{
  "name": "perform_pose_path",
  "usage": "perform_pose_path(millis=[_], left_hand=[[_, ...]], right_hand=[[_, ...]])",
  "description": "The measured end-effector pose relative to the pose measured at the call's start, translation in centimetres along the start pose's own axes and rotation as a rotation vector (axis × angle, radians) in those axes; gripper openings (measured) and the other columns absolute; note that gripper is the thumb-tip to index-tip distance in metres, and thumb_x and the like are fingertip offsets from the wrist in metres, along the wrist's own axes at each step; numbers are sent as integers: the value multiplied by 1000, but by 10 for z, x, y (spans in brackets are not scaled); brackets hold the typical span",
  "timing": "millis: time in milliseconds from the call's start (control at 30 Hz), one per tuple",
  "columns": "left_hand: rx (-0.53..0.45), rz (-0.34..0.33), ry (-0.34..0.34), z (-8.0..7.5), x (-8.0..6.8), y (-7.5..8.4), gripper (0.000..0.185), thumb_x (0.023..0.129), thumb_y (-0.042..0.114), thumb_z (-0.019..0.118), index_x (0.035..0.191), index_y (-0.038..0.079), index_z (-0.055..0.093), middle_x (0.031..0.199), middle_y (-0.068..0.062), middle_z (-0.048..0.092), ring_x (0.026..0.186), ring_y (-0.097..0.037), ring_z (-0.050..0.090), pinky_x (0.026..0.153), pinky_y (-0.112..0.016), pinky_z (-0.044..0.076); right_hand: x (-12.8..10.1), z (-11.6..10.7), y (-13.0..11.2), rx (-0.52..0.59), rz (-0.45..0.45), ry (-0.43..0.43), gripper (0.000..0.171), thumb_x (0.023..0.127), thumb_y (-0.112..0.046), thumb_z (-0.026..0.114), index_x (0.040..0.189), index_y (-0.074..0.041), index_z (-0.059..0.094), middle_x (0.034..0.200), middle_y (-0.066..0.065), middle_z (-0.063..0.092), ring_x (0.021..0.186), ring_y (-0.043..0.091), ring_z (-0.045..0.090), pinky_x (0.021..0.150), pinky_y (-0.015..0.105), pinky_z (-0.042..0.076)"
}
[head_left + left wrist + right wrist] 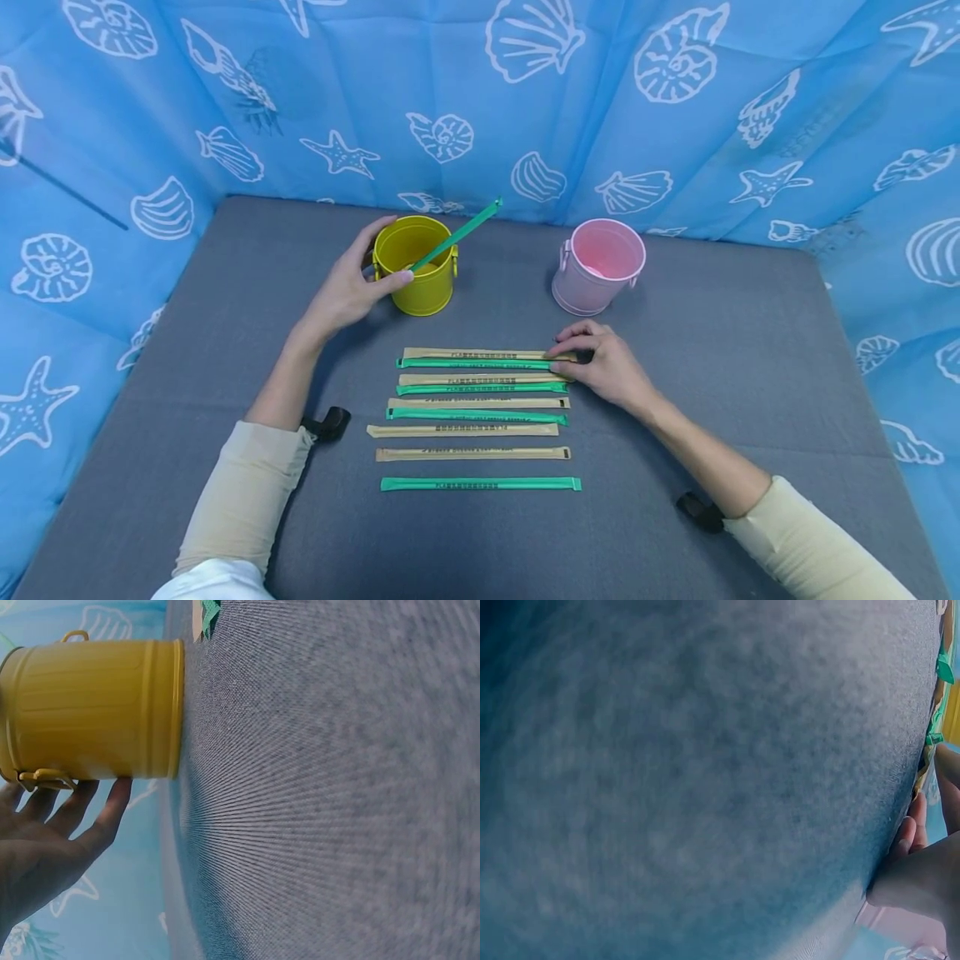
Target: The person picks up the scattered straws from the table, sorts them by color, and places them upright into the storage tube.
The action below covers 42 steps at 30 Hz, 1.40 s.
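Observation:
My left hand (347, 279) holds the yellow bucket (422, 296), thumb at the near rim and fingers along its far left side. In the left wrist view, those fingers touch the bucket wall (90, 709) beside a handle lug. A green wrapped straw (468, 225) slants out of the bucket over its right rim, its low end near my thumb. My right hand (603, 367) pinches the right end of the farthest tan wrapped straw (472, 354), thumb beside the adjoining green wrapped straw (472, 364). In the right wrist view, the right hand (930, 862) is partly cut off.
A pink bucket (600, 267) stands behind my right hand. Several tan and green wrapped straws (480, 483) lie in rows across the grey tabletop (480, 542). A blue seashell-print curtain (465, 83) hangs behind the table and along its sides.

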State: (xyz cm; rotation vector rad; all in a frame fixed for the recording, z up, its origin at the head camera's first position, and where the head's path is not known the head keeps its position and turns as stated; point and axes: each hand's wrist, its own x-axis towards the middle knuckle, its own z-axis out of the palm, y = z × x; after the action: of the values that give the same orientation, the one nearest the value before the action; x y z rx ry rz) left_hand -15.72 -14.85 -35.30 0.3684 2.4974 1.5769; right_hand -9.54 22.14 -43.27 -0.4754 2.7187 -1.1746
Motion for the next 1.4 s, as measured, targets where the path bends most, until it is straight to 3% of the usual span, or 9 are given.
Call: perform_pose_path(millis=[533, 900, 1400], left_hand=[[-11, 13, -6, 0, 2, -5, 76, 96, 17, 67, 158, 11, 22, 152, -21, 35, 135, -41, 38, 105, -60, 37], [-10, 19, -5, 1, 2, -5, 76, 96, 17, 67, 158, 11, 22, 152, -20, 36, 135, -39, 38, 106, -60, 35], [-10, 10, -14, -1, 3, -8, 77, 96, 22, 67, 158, 11, 22, 153, -20, 33, 136, -41, 36, 107, -58, 36]], right_hand=[[-1, 9, -3, -77, -31, 59, 16, 77, -16, 87, 91, -17, 81, 109, 4, 60, 102, 25, 49, 92, 45, 32], [0, 11, -3, -74, -4, 88, 5, 83, -15, 82, 88, -14, 80, 107, 4, 62, 101, 25, 50, 91, 46, 33], [-4, 0, -7, 70, 37, 102, 4, 89, -10, 75, 93, -9, 76, 107, 3, 67, 104, 20, 60, 95, 41, 41]])
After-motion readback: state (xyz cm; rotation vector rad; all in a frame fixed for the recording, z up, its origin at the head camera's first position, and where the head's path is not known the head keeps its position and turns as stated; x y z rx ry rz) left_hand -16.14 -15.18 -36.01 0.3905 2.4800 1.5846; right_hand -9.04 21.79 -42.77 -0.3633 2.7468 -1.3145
